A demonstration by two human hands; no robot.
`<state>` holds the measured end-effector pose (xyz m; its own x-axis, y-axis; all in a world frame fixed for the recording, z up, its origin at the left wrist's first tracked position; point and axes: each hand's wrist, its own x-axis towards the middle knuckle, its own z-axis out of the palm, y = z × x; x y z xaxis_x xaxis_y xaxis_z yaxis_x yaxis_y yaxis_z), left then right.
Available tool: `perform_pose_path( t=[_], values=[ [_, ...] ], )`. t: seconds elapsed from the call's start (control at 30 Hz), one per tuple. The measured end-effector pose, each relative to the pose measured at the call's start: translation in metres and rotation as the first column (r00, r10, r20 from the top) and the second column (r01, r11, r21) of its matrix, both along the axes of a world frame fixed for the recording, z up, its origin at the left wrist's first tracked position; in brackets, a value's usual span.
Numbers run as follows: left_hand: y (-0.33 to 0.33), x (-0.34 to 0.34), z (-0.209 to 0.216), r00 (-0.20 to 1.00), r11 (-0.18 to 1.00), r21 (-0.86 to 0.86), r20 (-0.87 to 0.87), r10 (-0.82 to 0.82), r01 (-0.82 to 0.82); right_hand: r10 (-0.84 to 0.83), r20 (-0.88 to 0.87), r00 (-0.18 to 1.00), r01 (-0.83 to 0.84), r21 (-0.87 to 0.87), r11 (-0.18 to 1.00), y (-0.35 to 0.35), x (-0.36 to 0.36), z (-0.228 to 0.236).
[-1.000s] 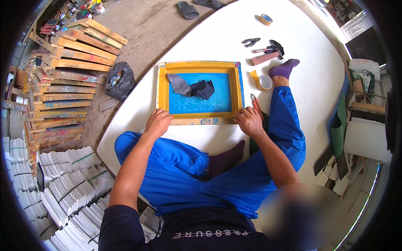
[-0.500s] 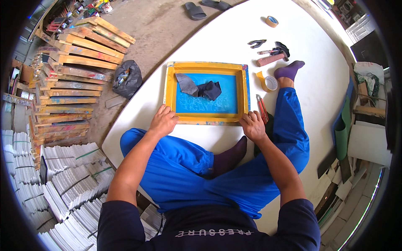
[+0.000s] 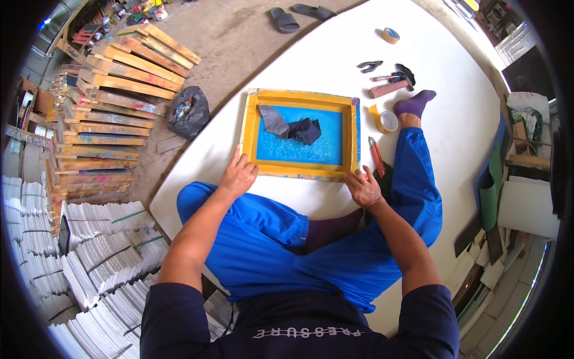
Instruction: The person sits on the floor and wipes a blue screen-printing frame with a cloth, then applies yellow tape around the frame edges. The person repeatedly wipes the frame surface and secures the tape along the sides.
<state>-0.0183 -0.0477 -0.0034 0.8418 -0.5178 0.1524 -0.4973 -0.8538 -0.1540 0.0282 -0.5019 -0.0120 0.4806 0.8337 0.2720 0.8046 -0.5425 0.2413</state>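
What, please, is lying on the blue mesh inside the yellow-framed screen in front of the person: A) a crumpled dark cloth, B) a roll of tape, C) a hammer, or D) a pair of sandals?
A: a crumpled dark cloth lies on the blue mesh of the yellow-framed screen, while the left hand and right hand rest at its near edge.
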Motion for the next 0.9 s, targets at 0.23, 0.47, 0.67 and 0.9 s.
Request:
perform_pose_path(
  t=[0.23, 0.47, 0.67, 0.9],
  values=[
    [-0.003, 0.007, -0.016, 0.993, 0.993, -0.035, 0.048, 0.111, -0.110, -0.020, 0.090, 0.996, 0.017, 0.034, 0.999, 0.005, 0.009, -0.008],
    [0.003, 0.010, -0.027, 0.992, 0.990, -0.103, 0.066, 0.105, -0.098, 0.002, 0.120, 0.993, -0.010, 0.064, 0.998, 0.002, 0.010, -0.013],
    [-0.008, 0.011, -0.016, 0.984, 0.995, -0.087, -0.177, 0.035, -0.051, -0.011, -0.009, 1.000, 0.012, 0.133, 0.991, 0.020, 0.004, 0.003],
    [-0.038, 0.007, -0.001, 0.978, 0.985, -0.116, -0.146, -0.146, 0.129, -0.037, -0.138, 0.990, 0.060, 0.167, 0.984, 0.048, 0.005, 0.014]
  ],
)
